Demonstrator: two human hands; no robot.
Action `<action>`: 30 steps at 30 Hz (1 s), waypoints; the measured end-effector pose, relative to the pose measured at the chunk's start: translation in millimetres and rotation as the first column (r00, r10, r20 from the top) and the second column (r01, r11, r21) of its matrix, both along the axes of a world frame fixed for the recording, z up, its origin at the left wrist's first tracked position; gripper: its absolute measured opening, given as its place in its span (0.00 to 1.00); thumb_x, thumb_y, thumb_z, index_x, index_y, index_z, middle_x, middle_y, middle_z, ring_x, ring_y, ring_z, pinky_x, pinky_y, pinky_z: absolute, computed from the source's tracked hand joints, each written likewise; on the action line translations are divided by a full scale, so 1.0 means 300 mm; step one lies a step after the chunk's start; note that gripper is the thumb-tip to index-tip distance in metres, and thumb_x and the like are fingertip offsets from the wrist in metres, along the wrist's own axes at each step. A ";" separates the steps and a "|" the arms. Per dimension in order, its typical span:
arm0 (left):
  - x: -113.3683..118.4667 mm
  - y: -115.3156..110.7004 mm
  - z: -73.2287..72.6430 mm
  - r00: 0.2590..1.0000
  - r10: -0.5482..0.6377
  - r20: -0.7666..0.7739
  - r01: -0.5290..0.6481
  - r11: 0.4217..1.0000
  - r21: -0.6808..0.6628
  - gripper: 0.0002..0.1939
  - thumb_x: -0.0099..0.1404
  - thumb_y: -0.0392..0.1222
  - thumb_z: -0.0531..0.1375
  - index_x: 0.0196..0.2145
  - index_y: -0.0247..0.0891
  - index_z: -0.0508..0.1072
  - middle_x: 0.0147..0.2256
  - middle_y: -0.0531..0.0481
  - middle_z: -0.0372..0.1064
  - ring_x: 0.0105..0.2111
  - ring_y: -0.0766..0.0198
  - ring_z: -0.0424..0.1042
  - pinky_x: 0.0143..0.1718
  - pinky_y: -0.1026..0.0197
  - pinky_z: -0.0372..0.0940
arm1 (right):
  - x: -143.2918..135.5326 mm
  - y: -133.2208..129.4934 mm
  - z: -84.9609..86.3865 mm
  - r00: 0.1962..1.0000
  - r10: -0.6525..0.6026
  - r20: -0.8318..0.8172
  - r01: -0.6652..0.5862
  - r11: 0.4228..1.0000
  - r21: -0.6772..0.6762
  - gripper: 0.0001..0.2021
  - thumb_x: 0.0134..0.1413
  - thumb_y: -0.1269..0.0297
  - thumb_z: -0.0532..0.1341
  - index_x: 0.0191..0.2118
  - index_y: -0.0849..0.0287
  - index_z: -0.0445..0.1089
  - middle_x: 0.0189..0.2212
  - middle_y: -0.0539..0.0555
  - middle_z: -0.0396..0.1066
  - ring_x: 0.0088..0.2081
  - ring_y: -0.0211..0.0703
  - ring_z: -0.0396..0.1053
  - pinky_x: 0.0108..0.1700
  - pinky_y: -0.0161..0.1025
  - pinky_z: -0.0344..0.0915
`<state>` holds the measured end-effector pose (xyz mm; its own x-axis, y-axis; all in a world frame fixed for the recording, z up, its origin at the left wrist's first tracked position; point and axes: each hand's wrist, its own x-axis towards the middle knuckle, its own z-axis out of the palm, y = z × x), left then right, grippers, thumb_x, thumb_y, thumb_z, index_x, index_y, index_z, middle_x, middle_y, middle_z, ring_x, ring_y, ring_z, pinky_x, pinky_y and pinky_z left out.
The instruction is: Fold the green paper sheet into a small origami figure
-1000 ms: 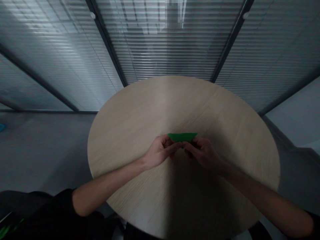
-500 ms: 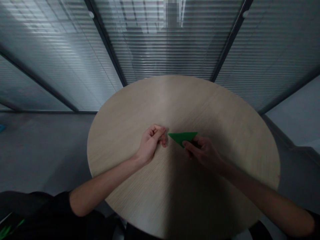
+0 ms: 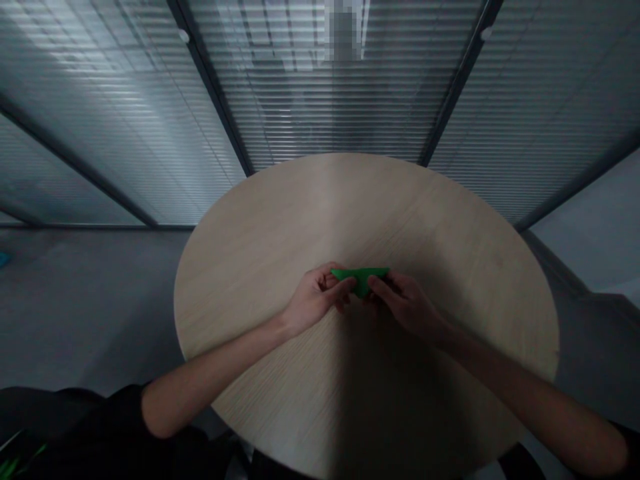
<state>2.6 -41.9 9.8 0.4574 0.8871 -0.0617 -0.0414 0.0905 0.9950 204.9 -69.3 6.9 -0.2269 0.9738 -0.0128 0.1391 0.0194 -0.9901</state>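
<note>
A green folded paper triangle [image 3: 362,283] is held between my two hands over the middle of the table, its long straight edge facing away from me and its point toward me. My left hand [image 3: 320,293] pinches its left part, the thumb on the near face and the fingers behind. On the other side my right hand [image 3: 407,303] grips it the same way, thumb pressed near the centre. The fingers behind the paper are mostly hidden.
The round wooden table [image 3: 300,213] stands against glass partitions with blinds [image 3: 330,113]. My shadow falls across its near right part. Grey floor [image 3: 90,293] shows at the left, with a small blue thing [image 3: 4,258] at the edge.
My left hand has moved right and closed on the left part of the green paper, which it was apart from before. My right hand has kept its hold; the paper has shifted slightly left.
</note>
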 end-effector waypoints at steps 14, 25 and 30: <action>0.000 -0.003 -0.020 0.989 -0.050 0.137 0.055 0.998 -0.030 0.24 0.64 0.52 0.70 0.47 0.39 0.63 0.31 0.52 0.75 0.26 0.64 0.77 0.22 0.66 0.72 | 0.009 0.003 0.012 0.991 -0.034 -0.129 0.044 0.996 0.077 0.15 0.64 0.49 0.63 0.42 0.57 0.73 0.31 0.51 0.72 0.26 0.37 0.70 0.29 0.36 0.72; -0.001 -0.028 0.003 0.996 -0.075 0.042 0.069 0.989 0.131 0.23 0.67 0.43 0.68 0.55 0.40 0.66 0.37 0.50 0.71 0.29 0.69 0.70 0.25 0.69 0.63 | 0.013 0.007 0.008 0.999 -0.051 -0.009 0.052 0.998 0.036 0.14 0.61 0.54 0.64 0.42 0.60 0.78 0.28 0.51 0.72 0.22 0.34 0.65 0.24 0.32 0.64; -0.009 -0.023 -0.016 0.996 -0.083 0.041 0.076 0.986 0.145 0.17 0.69 0.44 0.66 0.51 0.39 0.67 0.30 0.54 0.68 0.25 0.69 0.66 0.24 0.68 0.59 | 0.015 0.008 0.012 1.000 -0.024 -0.008 0.024 1.000 0.006 0.16 0.61 0.53 0.64 0.44 0.60 0.79 0.28 0.51 0.72 0.23 0.35 0.65 0.24 0.33 0.65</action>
